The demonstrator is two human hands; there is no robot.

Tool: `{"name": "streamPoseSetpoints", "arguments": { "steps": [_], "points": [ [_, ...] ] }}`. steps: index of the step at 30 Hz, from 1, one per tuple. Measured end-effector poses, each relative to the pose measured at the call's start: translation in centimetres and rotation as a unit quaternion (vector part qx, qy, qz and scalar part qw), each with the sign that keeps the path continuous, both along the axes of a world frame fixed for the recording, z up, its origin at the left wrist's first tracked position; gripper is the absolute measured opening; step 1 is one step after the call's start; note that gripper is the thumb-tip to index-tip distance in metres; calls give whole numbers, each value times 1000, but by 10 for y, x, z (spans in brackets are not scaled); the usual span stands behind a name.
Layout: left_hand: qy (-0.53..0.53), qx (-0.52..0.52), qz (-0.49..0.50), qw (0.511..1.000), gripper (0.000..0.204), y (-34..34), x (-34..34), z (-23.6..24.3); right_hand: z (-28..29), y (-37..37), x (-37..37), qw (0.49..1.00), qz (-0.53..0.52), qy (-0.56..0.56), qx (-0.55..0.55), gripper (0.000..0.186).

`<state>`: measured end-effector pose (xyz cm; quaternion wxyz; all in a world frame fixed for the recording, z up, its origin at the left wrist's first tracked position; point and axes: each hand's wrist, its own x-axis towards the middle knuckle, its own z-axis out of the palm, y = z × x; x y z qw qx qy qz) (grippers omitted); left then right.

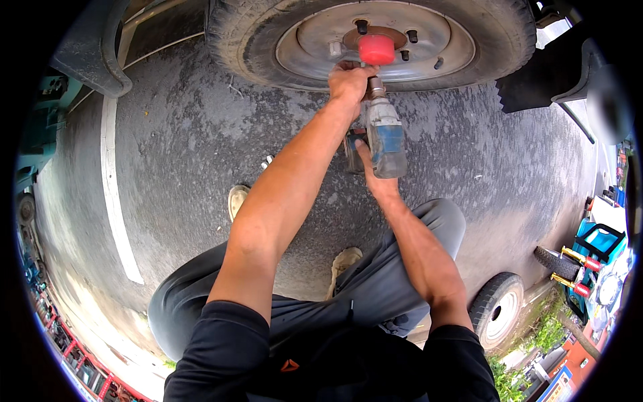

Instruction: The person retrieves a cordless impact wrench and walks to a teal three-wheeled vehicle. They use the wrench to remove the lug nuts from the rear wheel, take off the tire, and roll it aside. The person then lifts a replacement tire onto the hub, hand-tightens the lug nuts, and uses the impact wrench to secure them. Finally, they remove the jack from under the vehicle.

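Note:
A cordless impact wrench point(387, 139), grey and blue with a worn body, points away from me at the wheel. My right hand point(376, 175) is closed round it at its near end, by the dark battery. Its metal socket point(376, 86) sits low in front of the wheel rim point(301, 50). Right beside the socket, my left hand point(348, 82) has its fingers drawn together against the lower rim; what they hold is hidden. Above them, a red hub cap point(376, 49) stands out from the wheel's centre, ringed by several studs and dark nuts point(412, 35).
The wheel's tyre point(231, 33) touches the wet-looking asphalt point(181, 134). A loose wheel point(497, 311) stands at lower right, near a turquoise vehicle point(596, 251). Dark mudguards point(94, 53) flank the far side. A white line point(112, 181) runs along the left.

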<state>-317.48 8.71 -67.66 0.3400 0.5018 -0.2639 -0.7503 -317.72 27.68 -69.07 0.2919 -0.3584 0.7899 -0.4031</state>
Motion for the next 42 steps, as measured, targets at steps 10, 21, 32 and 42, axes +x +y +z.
{"name": "streamPoseSetpoints", "arguments": {
  "steps": [10,21,32,42],
  "points": [
    [-358,-220,-299,857,39,16,62,-54,-11,15,-21,999,26,-28,4,37],
    [-619,-286,-431,591,37,22,238,-127,-31,-47,9,993,34,-91,-70,33],
    [-70,-168,-152,971,46,-18,106,43,-14,-84,26,976,10,155,-154,45],
    [-51,-93,-112,988,30,-16,55,38,-44,-80,30,956,15,-148,-254,60]
  ]
}}
